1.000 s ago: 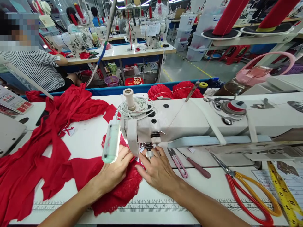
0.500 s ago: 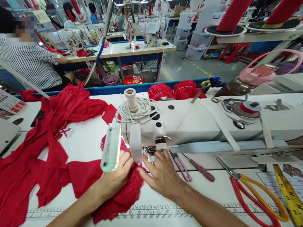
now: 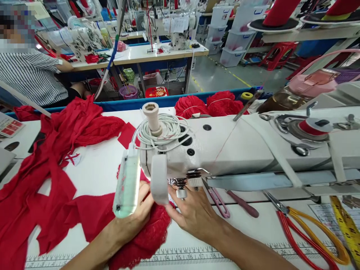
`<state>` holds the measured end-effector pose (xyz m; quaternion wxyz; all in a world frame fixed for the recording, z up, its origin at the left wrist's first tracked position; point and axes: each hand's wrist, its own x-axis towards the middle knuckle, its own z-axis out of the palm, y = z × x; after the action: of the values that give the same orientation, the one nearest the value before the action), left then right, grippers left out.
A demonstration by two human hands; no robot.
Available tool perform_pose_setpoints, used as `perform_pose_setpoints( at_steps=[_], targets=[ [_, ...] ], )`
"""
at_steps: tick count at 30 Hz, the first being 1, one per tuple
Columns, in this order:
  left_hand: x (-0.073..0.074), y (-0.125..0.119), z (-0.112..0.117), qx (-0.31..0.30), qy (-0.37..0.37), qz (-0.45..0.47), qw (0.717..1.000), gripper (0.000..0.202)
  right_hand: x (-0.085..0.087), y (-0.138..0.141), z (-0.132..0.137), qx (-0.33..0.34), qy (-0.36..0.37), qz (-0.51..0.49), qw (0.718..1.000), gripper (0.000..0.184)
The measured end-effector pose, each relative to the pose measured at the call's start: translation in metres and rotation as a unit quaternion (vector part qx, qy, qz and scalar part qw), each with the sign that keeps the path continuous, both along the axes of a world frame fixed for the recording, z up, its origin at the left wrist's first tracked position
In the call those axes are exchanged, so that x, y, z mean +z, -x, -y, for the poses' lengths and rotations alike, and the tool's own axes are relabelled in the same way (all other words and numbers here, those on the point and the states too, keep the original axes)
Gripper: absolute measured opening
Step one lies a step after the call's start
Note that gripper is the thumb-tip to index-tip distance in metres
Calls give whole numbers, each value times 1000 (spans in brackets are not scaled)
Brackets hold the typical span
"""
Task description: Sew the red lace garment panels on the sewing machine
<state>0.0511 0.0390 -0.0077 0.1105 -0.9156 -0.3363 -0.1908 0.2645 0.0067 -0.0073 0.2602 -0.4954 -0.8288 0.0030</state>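
Beneath the head of the white sewing machine (image 3: pixel 180 146), a red lace fabric piece (image 3: pixel 149 236) lies on the work surface. My left hand (image 3: pixel 135 217) is closed on the fabric, its fingers bent and partly covered by the lamp (image 3: pixel 127 183) and machine head. Across from it, my right hand (image 3: pixel 194 210) rests flat, thumb stretched to the lace edge and fingers apart. The tension knob hides some of its fingertips. Needle and presser foot are out of sight behind the machine head.
Red cloth strips (image 3: pixel 59 168) are heaped at left. Right of my hand lie pink-handled snips (image 3: pixel 221 202), a dark-handled tool (image 3: pixel 243 204), scissors (image 3: pixel 306 228) and a yellow tape measure (image 3: pixel 344 221). Red fabric bundles (image 3: pixel 191 107) sit behind the machine. A person in stripes (image 3: pixel 28 77) sits far left.
The view has shifted slightly, so the lamp and machine head appear a little lower and the machine's right part farther right. Both hands stay at the fabric with little visible movement.
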Motion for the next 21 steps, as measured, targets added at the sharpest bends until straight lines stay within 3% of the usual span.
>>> perform_pose_setpoints(
  at_steps=[6,13,21],
  targets=[
    [-3,1,0,-2,31,-60,998,34,1,0,-3,11,1,-15,1000,22],
    [-4,0,0,-41,33,-35,998,37,0,1,-3,6,1,-26,1000,16],
    [4,-10,-3,-36,26,-45,998,38,0,-4,-4,20,2,-28,999,18]
  ],
)
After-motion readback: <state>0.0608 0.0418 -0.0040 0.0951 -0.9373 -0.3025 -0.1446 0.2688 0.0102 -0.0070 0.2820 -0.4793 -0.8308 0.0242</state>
